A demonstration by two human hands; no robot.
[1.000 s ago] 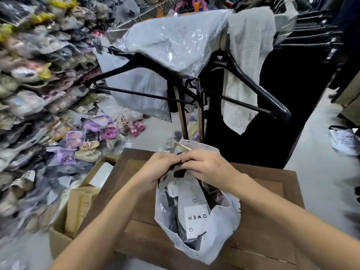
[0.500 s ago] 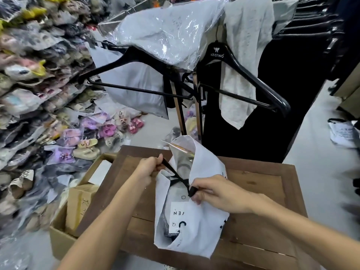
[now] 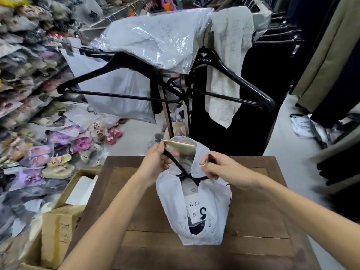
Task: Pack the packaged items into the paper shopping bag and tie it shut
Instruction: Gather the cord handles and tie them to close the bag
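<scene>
I am standing the white paper shopping bag [image 3: 196, 211] upright on the wooden table [image 3: 140, 217], near its middle. My left hand [image 3: 155, 164] is pinching one end of the black ribbon [image 3: 176, 164] between thumb and fingers, holding it up and to the left of the bag mouth. My right hand [image 3: 220, 168] is gripping the other ribbon end on the right side. The two ribbon ends are crossing over the bag opening. A packaged item [image 3: 180, 148] with a shiny wrapper is sticking up out of the bag top. A cardboard box [image 3: 58, 227] is sitting just beside the table on my left.
</scene>
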